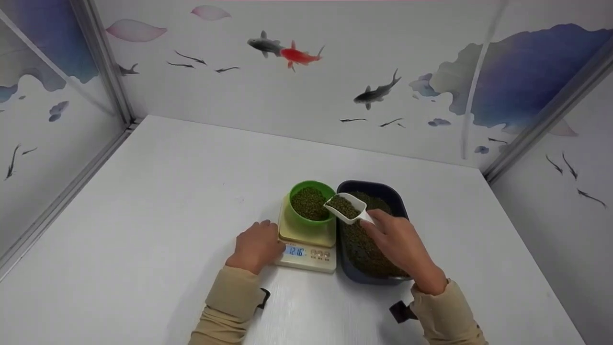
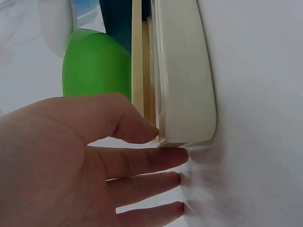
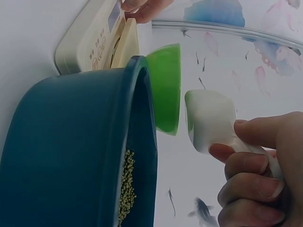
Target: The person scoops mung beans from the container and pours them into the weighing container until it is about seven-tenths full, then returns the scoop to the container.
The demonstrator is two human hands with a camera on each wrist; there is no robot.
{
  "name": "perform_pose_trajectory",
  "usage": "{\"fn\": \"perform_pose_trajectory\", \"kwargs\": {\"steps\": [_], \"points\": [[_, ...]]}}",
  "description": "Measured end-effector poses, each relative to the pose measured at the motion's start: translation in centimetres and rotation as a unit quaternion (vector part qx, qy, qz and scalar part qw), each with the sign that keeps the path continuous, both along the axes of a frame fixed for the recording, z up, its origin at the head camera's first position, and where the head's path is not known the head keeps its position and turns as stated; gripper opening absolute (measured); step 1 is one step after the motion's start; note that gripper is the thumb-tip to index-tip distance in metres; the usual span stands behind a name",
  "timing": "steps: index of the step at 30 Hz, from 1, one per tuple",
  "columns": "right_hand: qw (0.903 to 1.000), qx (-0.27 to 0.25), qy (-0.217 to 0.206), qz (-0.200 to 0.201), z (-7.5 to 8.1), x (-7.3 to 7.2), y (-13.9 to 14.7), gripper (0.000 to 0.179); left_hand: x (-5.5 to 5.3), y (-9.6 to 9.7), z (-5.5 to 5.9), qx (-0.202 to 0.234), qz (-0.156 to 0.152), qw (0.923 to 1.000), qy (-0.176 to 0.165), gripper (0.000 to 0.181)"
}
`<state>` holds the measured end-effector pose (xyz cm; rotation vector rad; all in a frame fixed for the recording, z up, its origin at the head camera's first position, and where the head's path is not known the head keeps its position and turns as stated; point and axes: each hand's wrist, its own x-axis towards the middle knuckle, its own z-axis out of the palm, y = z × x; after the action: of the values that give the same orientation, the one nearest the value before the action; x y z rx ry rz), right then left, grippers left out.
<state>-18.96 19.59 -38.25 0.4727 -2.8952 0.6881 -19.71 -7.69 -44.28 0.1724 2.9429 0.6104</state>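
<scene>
In the head view my right hand (image 1: 400, 242) grips the handle of a white scoop (image 1: 357, 215) filled with small green beans. The scoop is held level beside the rim of a green bowl (image 1: 311, 222), partly over a dark blue tub (image 1: 352, 277) of the same beans. Green beans (image 1: 310, 202) also lie in the bowl, which stands on a cream kitchen scale (image 1: 306, 264). Its lit display (image 1: 294, 250) seems to read 121.6. At the scale's left end, my left hand (image 1: 258, 245) touches the edge with thumb and index finger, the fingers fairly straight in the left wrist view.
The tub stands close against the scale's right side on a white table (image 1: 143, 215). White panels (image 1: 306, 96) printed with fish and petals enclose the back and sides. A dark strap end (image 1: 401, 311) sticks out from the right sleeve.
</scene>
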Motion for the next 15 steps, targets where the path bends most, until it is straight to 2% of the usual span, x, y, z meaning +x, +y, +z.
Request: {"fn": "perform_pose_trajectory", "kwargs": {"steps": [15], "points": [[0.9998,0.012,0.015,0.009,0.48,0.01,-0.48,0.037,-0.17,-0.05,-0.13,0.0,-0.002,1.0,-0.005,0.028]]}}
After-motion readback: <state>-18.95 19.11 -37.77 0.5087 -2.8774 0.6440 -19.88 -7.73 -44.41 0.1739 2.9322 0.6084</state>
